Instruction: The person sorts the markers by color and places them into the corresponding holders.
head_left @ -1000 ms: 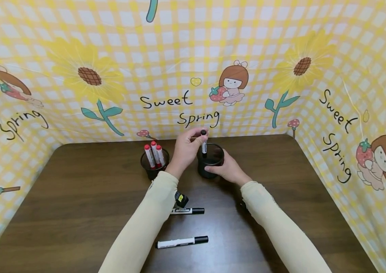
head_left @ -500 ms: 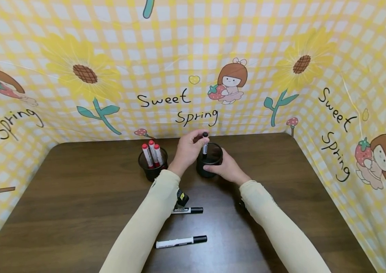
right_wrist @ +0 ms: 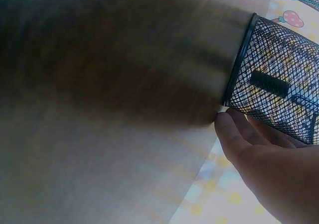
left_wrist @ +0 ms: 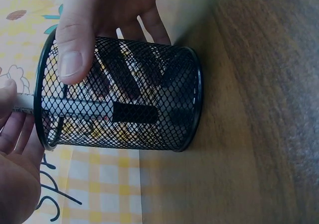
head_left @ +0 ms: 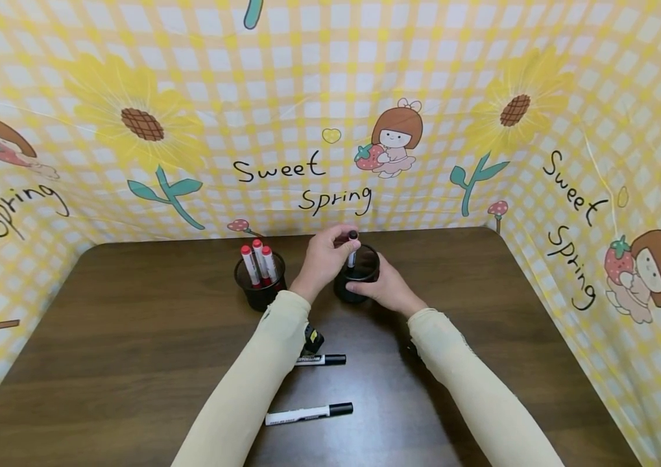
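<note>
My left hand (head_left: pixel 324 259) pinches a black-capped whiteboard marker (head_left: pixel 352 257) near its upper end. The marker stands nearly upright, its lower part inside a black mesh pen holder (head_left: pixel 349 290). Through the mesh in the left wrist view, the marker's dark lower end (left_wrist: pixel 134 113) shows above the holder's base. My right hand (head_left: pixel 388 285) grips the holder from the right, with the thumb (left_wrist: pixel 75 59) across its near side. In the right wrist view, the fingers of the right hand (right_wrist: pixel 271 167) lie along the mesh wall.
Left of the hands stands another mesh holder (head_left: pixel 260 298) with three red-capped markers (head_left: pixel 257 263). Two black-capped markers lie nearer on the wooden table (head_left: pixel 132 350): one marker (head_left: pixel 309 414) in front, another marker (head_left: pixel 330 359) partly behind the left sleeve. A small black object (head_left: pixel 314 339) shows beside that sleeve.
The marker in my left hand has gone lower into the pen holder, and the left hand has moved slightly down and right. My right hand keeps its grip on the holder.
</note>
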Demonstrator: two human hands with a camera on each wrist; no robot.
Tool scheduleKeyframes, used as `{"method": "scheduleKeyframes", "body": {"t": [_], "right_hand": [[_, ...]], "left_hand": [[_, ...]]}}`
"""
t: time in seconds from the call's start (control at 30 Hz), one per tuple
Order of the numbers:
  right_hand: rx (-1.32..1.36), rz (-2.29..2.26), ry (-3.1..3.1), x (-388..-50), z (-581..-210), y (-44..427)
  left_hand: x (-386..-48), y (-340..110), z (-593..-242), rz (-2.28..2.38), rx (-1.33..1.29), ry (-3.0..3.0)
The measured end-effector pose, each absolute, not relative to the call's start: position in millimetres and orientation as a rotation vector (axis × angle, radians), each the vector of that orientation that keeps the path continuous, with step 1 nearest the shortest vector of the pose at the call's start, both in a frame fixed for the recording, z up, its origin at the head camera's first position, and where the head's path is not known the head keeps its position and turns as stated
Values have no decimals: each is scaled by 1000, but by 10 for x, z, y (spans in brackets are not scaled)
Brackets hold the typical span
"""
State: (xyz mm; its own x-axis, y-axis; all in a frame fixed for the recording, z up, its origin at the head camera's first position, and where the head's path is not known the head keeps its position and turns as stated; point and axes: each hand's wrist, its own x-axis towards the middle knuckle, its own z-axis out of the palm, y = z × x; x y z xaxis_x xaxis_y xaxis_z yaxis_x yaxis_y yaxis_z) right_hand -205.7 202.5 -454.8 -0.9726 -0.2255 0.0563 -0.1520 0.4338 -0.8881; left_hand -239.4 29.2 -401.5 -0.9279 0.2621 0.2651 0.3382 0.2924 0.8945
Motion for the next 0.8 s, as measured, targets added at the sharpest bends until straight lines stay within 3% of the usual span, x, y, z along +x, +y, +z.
{"method": "scheduleKeyframes", "body": {"t": [0.8], "right_hand": [[-330,-1572,2605,-2047,-4541,2020]], "left_hand": [[-2405,308,-4021,-1708,-556,-2559]]}}
